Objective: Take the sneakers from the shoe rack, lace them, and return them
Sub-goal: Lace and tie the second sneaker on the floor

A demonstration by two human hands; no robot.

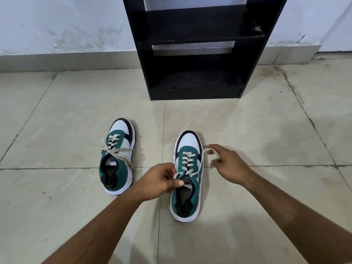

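Left hand [162, 180] pinches one lace end at the right sneaker [187, 176] collar; right hand [226, 164] grips the other lace end [206, 150]. Judgement: equalise tension, then knot.

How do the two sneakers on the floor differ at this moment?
The left sneaker lies untouched, while the right sneaker is being worked on: the left hand pinches one lace end and the right hand holds the other. The left sneaker's lace is crossed loosely over its tongue; the right sneaker's lace is drawn out sideways. The left sneaker also sits farther from the person. Both are teal, white and black, toes toward the black shoe rack.
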